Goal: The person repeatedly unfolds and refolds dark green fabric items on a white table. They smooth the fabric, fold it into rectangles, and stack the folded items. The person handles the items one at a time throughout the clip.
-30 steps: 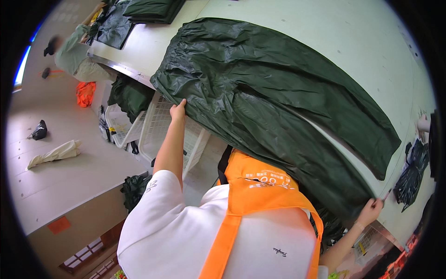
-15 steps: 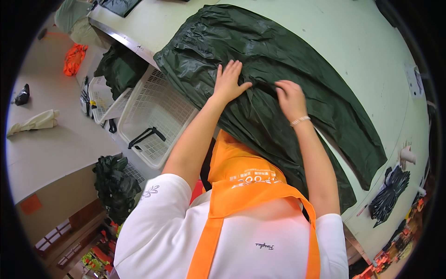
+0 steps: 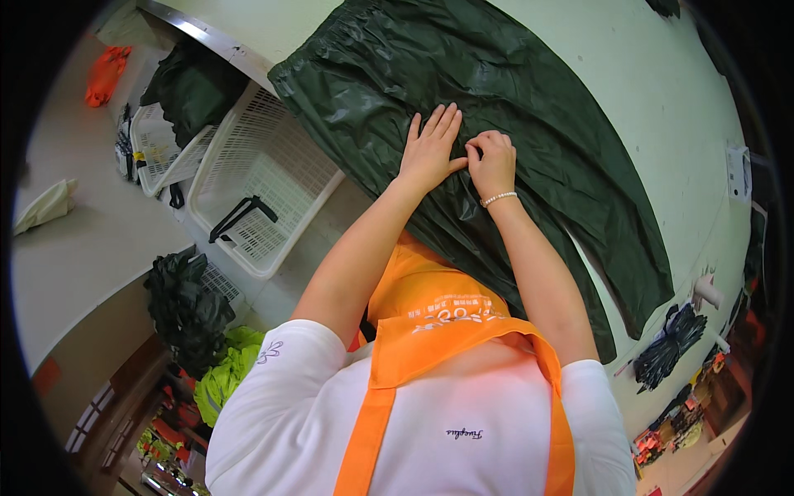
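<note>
"Where are the dark green trousers (image 3: 550, 157) now?"

"Laid out on the table (image 3: 662, 124), waistband toward the left, legs running down to the right, nearest edge hanging over the side. A second ago the hands were far apart, at the waist side and a leg end; now they meet around the crotch."

"And each grip?"

"The left hand (image 3: 432, 153) is pressed flat, fingers spread. The right hand (image 3: 494, 165) has come in just beside its thumb, thumb and forefinger pressed together; I can't tell whether cloth is caught between them."

"Meaning?"

"Attention seems narrowed from the whole garment to one small spot, with the left steadying."

"Farther out?"

"A white basket (image 3: 258, 153) holding a black strap (image 3: 240, 217), beside the table."
</note>
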Action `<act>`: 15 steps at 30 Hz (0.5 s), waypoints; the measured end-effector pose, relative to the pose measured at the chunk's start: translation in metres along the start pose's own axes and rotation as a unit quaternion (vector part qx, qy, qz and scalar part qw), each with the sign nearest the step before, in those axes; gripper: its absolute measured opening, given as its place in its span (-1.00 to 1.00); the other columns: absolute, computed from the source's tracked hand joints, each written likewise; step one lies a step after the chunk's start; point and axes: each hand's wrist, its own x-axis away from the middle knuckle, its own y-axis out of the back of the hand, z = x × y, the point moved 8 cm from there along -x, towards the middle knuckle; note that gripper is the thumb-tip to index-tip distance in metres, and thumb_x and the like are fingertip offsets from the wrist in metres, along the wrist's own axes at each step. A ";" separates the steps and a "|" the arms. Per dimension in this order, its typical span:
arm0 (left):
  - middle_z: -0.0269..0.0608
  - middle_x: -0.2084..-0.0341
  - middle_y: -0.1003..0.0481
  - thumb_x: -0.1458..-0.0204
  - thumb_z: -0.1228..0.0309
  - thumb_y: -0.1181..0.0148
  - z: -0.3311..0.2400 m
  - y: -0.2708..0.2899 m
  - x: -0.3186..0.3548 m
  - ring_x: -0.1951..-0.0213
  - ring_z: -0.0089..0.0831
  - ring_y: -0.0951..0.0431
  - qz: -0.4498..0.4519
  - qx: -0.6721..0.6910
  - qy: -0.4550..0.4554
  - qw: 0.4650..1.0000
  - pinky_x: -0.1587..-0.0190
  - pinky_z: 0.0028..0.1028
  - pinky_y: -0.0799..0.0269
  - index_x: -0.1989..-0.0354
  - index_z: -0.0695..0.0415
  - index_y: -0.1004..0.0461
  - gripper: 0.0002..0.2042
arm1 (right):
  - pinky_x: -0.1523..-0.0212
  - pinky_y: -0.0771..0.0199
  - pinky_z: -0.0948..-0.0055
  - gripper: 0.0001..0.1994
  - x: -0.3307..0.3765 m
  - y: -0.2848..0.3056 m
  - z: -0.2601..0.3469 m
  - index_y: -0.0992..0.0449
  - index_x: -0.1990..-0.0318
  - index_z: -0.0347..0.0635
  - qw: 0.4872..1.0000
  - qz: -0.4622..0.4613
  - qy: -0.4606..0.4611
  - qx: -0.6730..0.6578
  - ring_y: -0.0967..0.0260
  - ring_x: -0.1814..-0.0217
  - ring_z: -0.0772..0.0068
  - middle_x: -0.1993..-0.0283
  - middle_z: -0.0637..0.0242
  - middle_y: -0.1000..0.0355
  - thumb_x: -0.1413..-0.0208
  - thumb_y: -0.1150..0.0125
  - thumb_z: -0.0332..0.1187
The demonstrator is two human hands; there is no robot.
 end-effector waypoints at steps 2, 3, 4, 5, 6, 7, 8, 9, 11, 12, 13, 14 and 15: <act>-0.27 -0.31 -0.06 0.15 0.00 -0.25 0.001 -0.001 -0.001 -0.34 -0.38 0.00 0.002 -0.014 0.001 1.000 -0.32 -0.07 0.16 -0.28 0.11 -0.10 -0.18 | 0.18 -0.26 0.28 -0.94 -0.004 -0.001 -0.002 -0.49 0.44 -0.14 1.000 -0.001 -0.024 0.013 -0.32 0.18 0.20 0.33 0.34 -0.42 0.11 -0.25 -0.42; -0.28 -0.31 -0.05 0.15 0.02 -0.25 0.001 -0.001 -0.001 -0.34 -0.37 0.01 0.002 0.004 0.003 1.000 -0.32 -0.07 0.16 -0.28 0.10 -0.09 -0.19 | 0.18 -0.25 0.28 -0.94 -0.005 -0.002 -0.008 -0.48 0.44 -0.14 0.998 0.013 -0.055 -0.017 -0.31 0.17 0.19 0.33 0.34 -0.42 0.10 -0.24 -0.43; -0.29 -0.32 -0.03 0.14 0.04 -0.25 0.001 0.001 -0.001 -0.34 -0.37 0.02 0.001 0.022 0.008 1.000 -0.32 -0.07 0.16 -0.29 0.09 -0.09 -0.19 | 0.17 -0.25 0.28 -0.94 -0.007 0.000 -0.013 -0.47 0.44 -0.14 0.995 0.028 -0.084 -0.047 -0.31 0.17 0.19 0.33 0.33 -0.42 0.10 -0.22 -0.44; -0.30 -0.32 -0.02 0.14 0.05 -0.25 0.001 0.002 -0.001 -0.34 -0.37 0.02 0.000 0.041 0.013 0.999 -0.31 -0.07 0.16 -0.29 0.08 -0.08 -0.20 | 0.17 -0.25 0.27 -0.95 -0.010 0.001 -0.017 -0.46 0.43 -0.13 0.990 0.044 -0.113 -0.078 -0.31 0.17 0.18 0.33 0.33 -0.42 0.09 -0.21 -0.45; -0.30 -0.32 -0.03 0.14 0.04 -0.25 0.002 0.002 -0.001 -0.34 -0.37 0.02 0.000 0.040 0.017 0.999 -0.31 -0.07 0.15 -0.29 0.08 -0.09 -0.20 | 0.16 -0.27 0.27 -0.97 -0.015 0.005 -0.015 -0.46 0.43 -0.13 0.990 0.054 -0.106 -0.077 -0.32 0.16 0.16 0.34 0.31 -0.42 0.07 -0.18 -0.47; -0.30 -0.32 -0.03 0.14 0.04 -0.25 0.001 0.003 -0.003 -0.34 -0.38 0.01 -0.002 0.040 0.018 0.999 -0.31 -0.07 0.15 -0.29 0.08 -0.10 -0.20 | 0.17 -0.29 0.28 -0.97 -0.020 0.006 -0.009 -0.46 0.43 -0.15 0.990 0.061 -0.067 -0.104 -0.33 0.18 0.15 0.35 0.29 -0.42 0.06 -0.17 -0.47; -0.30 -0.32 -0.04 0.15 0.03 -0.25 0.001 0.004 -0.004 -0.34 -0.38 0.00 -0.003 0.039 0.019 0.999 -0.31 -0.07 0.15 -0.28 0.07 -0.10 -0.20 | 0.18 -0.30 0.28 -0.98 -0.026 0.005 -0.003 -0.45 0.43 -0.16 0.989 0.067 -0.027 -0.131 -0.33 0.19 0.14 0.36 0.28 -0.41 0.05 -0.15 -0.48; -0.30 -0.32 -0.04 0.15 0.01 -0.24 0.001 0.003 -0.004 -0.34 -0.38 -0.01 -0.004 0.031 0.018 0.999 -0.31 -0.07 0.14 -0.28 0.07 -0.11 -0.20 | 0.19 -0.32 0.28 -0.99 -0.029 0.004 0.004 -0.44 0.43 -0.17 0.985 0.074 0.013 -0.158 -0.34 0.21 0.14 0.37 0.26 -0.41 0.04 -0.14 -0.49; -0.30 -0.31 -0.06 0.15 -0.01 -0.24 0.003 0.002 -0.003 -0.33 -0.38 -0.02 -0.005 0.011 0.019 1.000 -0.31 -0.08 0.14 -0.28 0.07 -0.12 -0.20 | 0.29 -0.38 0.28 -0.99 -0.032 -0.004 0.005 -0.41 0.41 -0.22 0.973 0.107 -0.020 -0.203 -0.39 0.34 0.09 0.43 0.21 -0.43 -0.01 -0.09 -0.50; -0.30 -0.31 -0.06 0.16 -0.03 -0.23 0.002 0.001 -0.003 -0.33 -0.39 -0.02 -0.011 0.013 0.018 1.000 -0.31 -0.08 0.14 -0.27 0.08 -0.12 -0.19 | 0.31 -0.39 0.29 -0.99 -0.033 -0.006 0.000 -0.41 0.40 -0.22 0.967 0.111 -0.056 -0.222 -0.40 0.37 0.09 0.45 0.19 -0.44 -0.03 -0.08 -0.50; -0.30 -0.30 -0.07 0.17 -0.05 -0.23 0.001 0.002 -0.003 -0.33 -0.40 -0.01 -0.017 0.014 0.018 1.000 -0.31 -0.08 0.14 -0.27 0.08 -0.13 -0.18 | 0.34 -0.40 0.29 -0.98 -0.033 -0.009 -0.004 -0.40 0.39 -0.23 0.959 0.115 -0.092 -0.241 -0.42 0.40 0.09 0.46 0.18 -0.45 -0.04 -0.07 -0.50; -0.30 -0.30 -0.08 0.18 -0.07 -0.23 0.001 0.002 -0.003 -0.33 -0.41 -0.01 -0.022 0.016 0.018 0.999 -0.31 -0.09 0.14 -0.27 0.09 -0.14 -0.17 | 0.36 -0.41 0.33 -0.97 -0.034 -0.012 -0.005 -0.41 0.37 -0.23 0.963 0.128 -0.082 -0.222 -0.43 0.43 0.09 0.48 0.16 -0.48 -0.06 -0.06 -0.49; -0.30 -0.30 -0.08 0.18 -0.08 -0.22 0.000 0.002 -0.002 -0.33 -0.41 -0.01 -0.020 0.013 0.015 1.000 -0.31 -0.09 0.14 -0.27 0.09 -0.14 -0.17 | 0.37 -0.41 0.34 -0.97 -0.035 -0.014 -0.009 -0.41 0.37 -0.23 0.966 0.129 -0.094 -0.204 -0.44 0.44 0.12 0.48 0.16 -0.47 -0.06 -0.07 -0.49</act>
